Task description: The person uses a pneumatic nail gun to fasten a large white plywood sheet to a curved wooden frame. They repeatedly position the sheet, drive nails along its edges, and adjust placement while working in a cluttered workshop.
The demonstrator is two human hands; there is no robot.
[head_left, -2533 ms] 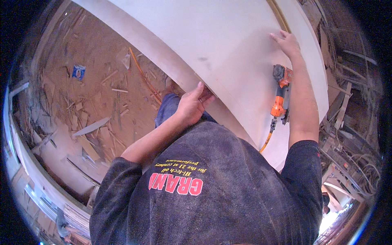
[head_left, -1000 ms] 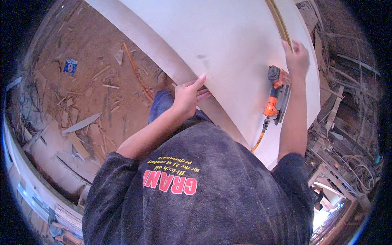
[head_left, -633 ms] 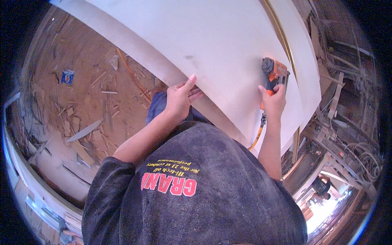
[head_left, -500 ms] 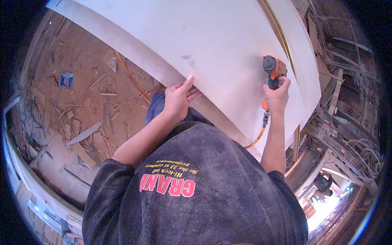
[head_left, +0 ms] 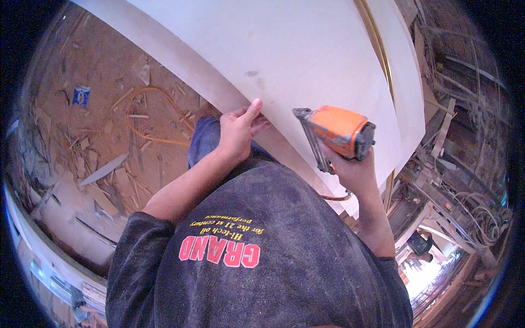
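On the left, the left hand curls at the near edge of the white panel, whether gripping it I cannot tell, while rightward the orange nail gun, nose pointing left, is clasped in the right hand.

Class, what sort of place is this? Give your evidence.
Probably a woodworking workshop: an orange air tool in the right hand, a large white panel, and wood scraps on the floor.

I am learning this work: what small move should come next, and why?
Perhaps lower the nail gun to the board, clear of the left hand: the right hand holds it raised, nose pointing toward the left hand at the board's edge.
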